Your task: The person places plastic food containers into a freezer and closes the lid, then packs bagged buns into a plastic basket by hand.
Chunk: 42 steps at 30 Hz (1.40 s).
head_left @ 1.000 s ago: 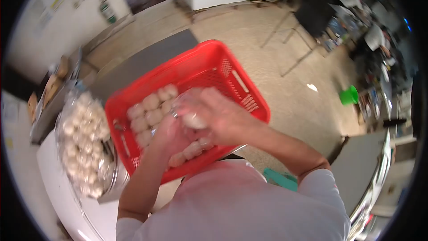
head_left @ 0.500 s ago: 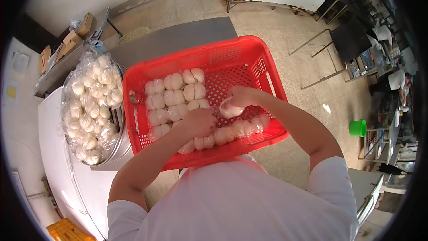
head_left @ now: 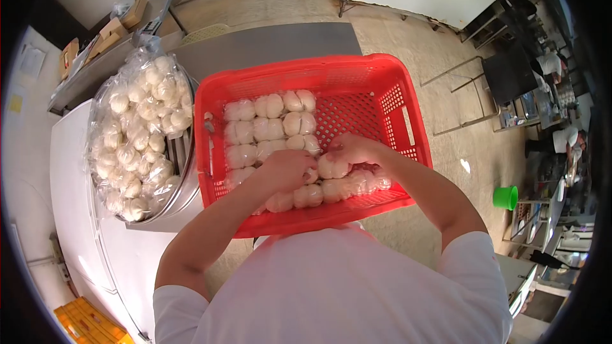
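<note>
A red plastic crate (head_left: 312, 222) holds rows of pale round buns (head_left: 268, 129) wrapped in clear plastic. Inside it, my right hand (head_left: 358, 151) is closed around a bagged bun (head_left: 333, 167), just above the row nearest me. My left hand (head_left: 290, 169) is beside it, fingers curled at a pale bun at its fingertips; the hand hides part of that bun. Along the near side runs another row of wrapped buns (head_left: 336, 189). Bare lattice floor of the crate (head_left: 347, 111) shows at the far right inside.
To the left, a large clear bag of buns (head_left: 137, 130) sits in a round metal pan (head_left: 188, 188). The crate rests near a grey tabletop (head_left: 280, 41). A green bucket (head_left: 505, 198) stands on the floor at right. Other people (head_left: 566, 139) are at the far right.
My right hand has brought the bagged bun left and toward me, close to my left hand. My left hand has shifted slightly right. The view has also shifted a little.
</note>
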Tool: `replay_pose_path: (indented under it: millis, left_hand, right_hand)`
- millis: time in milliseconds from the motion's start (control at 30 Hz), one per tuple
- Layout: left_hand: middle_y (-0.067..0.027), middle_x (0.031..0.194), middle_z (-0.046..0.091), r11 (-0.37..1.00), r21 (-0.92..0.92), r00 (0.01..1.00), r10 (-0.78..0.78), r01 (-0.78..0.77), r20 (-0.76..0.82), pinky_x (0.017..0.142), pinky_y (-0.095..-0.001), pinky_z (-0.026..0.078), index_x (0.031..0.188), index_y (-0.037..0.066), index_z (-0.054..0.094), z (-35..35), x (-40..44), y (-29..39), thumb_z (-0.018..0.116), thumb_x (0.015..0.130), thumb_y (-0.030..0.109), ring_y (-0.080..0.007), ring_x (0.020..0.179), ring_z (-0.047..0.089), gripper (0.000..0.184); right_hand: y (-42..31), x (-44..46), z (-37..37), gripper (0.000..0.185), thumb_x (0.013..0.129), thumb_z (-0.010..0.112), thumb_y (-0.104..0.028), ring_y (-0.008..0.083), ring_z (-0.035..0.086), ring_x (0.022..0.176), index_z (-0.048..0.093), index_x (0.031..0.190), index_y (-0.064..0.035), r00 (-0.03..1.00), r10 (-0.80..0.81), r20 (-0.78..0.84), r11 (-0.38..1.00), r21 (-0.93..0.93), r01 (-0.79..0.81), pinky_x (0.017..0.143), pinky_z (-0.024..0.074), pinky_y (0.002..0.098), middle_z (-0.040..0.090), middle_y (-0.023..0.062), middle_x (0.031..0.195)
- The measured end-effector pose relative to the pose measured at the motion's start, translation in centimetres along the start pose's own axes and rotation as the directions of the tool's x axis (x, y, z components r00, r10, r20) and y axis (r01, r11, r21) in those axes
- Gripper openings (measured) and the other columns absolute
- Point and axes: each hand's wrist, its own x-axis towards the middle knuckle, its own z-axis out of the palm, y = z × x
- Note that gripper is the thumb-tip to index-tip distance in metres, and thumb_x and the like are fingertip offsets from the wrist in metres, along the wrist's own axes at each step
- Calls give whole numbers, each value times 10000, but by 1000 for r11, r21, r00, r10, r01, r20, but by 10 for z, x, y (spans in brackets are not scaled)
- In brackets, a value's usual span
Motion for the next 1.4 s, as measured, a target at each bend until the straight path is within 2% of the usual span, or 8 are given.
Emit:
replay_pose_path:
  millis: [233,300,500,633,767,933,1200,1400]
  left_hand:
    - [-157,1160,709,987,-155,983,-54,27,-176,948,-484,541,1172,78,720,-15,-26,11,658,917,260,-343,1097,673,319]
    - [-142,1223,690,972,-231,978,-79,33,-193,977,-467,526,1245,83,691,-36,-51,22,652,943,256,-340,1140,654,351]
    - [-167,1151,716,906,-422,880,-219,23,-422,932,-440,549,1218,51,706,-64,-113,14,685,920,131,-361,1068,678,310]
    - [-185,995,733,930,-366,555,-292,-25,-779,868,-413,575,1123,25,729,-69,-153,-31,728,855,44,-365,965,706,269]
    - [-170,1353,619,883,-99,201,-212,458,-956,990,-481,505,1243,120,663,-72,-171,-132,762,795,79,-356,1167,625,460]
    - [-143,1291,628,688,-99,395,-521,719,-757,983,-474,509,1245,130,679,-79,-171,-219,748,789,74,-335,1156,628,464]
    - [-132,910,712,981,-101,399,-161,166,-903,767,-395,548,969,37,757,-138,-201,-152,645,768,-120,-319,880,690,279]
    - [-98,902,705,990,82,518,129,-113,-846,747,-337,545,1020,56,774,-167,-198,-28,667,798,-146,-256,838,678,318]
  right_hand:
    - [-34,-23,16,437,960,703,-350,418,689,1106,700,1196,19,964,-10,-266,941,-328,-81,929,542,483,719,274,1133]
    - [-23,-7,23,491,955,698,-366,423,672,1141,667,1239,33,995,50,-91,943,-323,-77,943,539,480,706,280,1162]
    - [-45,-15,51,764,978,633,-366,433,610,1254,320,1568,4,995,8,-104,957,-287,-38,1033,499,484,611,305,1354]
    - [-15,-1,79,866,976,623,-346,455,361,1473,166,1628,-3,961,-77,-266,779,-618,-108,1206,337,524,356,305,1592]
    - [-33,-8,76,894,947,655,-386,495,234,1527,212,1615,10,971,23,-237,736,-653,-177,1243,263,583,251,288,1655]
    - [-72,-21,65,792,925,687,-340,470,294,1500,356,1545,27,982,-7,-191,723,-679,-127,1237,290,533,336,266,1610]
    - [-160,-75,40,616,867,770,-170,433,508,1366,549,1406,31,820,-328,-469,945,-170,281,1140,432,453,569,270,1403]
    - [-245,-66,44,662,826,855,-177,366,606,1234,568,1397,0,435,-732,-525,656,-370,657,1027,494,421,624,216,1356]
